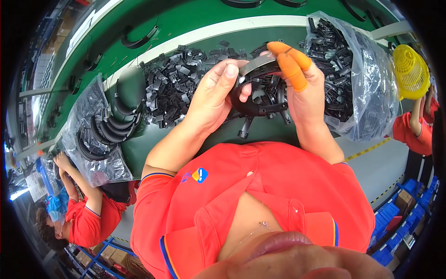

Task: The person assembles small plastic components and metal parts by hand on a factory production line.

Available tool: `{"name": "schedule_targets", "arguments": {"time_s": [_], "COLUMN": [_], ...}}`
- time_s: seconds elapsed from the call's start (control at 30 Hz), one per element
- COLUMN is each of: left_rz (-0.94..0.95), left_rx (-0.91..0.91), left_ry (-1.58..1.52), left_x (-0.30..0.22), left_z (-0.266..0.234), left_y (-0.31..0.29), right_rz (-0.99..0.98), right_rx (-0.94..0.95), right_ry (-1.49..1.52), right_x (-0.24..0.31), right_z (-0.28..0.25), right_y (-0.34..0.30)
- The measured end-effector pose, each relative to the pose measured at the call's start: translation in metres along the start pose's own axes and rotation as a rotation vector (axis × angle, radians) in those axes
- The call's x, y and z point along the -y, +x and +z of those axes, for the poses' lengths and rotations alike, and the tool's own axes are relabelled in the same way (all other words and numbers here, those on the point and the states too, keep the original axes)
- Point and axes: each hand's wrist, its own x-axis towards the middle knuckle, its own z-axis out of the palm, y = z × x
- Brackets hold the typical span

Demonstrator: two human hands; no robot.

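Both my hands are raised over the work table around a black curved headband (258, 66) with a shiny grey strip on its outer side. My left hand (214, 93) grips its left end, the thumb lying along the top. At the other end, my right hand (304, 81) pinches the band with fingers wearing orange finger cots; the fingertips partly cover that end. Just beneath, a dark curved piece (248, 108) shows, and I cannot tell whether it joins the headband. A heap of small black plastic parts (174, 79) lies on the table behind and left of my hands.
At the left, several black headbands (114, 128) lie on a clear plastic bag (86, 125). Another clear bag (371, 93) at the right holds many black parts. Beyond a pale rail runs a green surface (186, 23). A yellow basket-like object (410, 72) and co-workers are at the sides.
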Motion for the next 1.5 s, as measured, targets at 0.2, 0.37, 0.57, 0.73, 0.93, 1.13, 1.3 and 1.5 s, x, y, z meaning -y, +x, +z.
{"name": "schedule_targets", "arguments": {"time_s": [0.2,0.37,0.57,0.73,0.93,1.13,1.3,1.5], "left_rz": [0.005,0.010,0.057,0.224,0.167,-0.010,-0.092,-0.078], "left_rx": [-0.010,-0.011,0.006,-0.022,0.044,0.244,0.366,0.382], "left_ry": [0.009,0.043,0.094,0.163,0.244,0.249,0.032,0.054], "left_x": [-0.001,0.000,0.003,0.015,0.009,-0.001,-0.001,0.005], "left_z": [0.002,0.001,-0.002,-0.004,-0.007,-0.009,-0.016,-0.015], "left_y": [-0.002,-0.002,-0.001,0.002,0.006,0.007,0.008,0.008], "right_rz": [-0.123,-0.196,-0.041,0.023,0.295,0.222,0.313,0.322], "right_rx": [-0.020,-0.103,-0.067,-0.030,0.007,0.192,0.185,0.167], "right_ry": [0.112,-0.129,-0.200,0.027,0.532,0.552,0.542,0.579], "right_x": [0.000,0.000,0.006,-0.006,-0.004,-0.005,0.000,-0.006], "right_z": [-0.003,-0.006,-0.007,-0.010,0.000,0.002,0.003,0.001], "right_y": [-0.004,-0.007,0.005,-0.006,-0.014,-0.011,-0.014,-0.014]}}
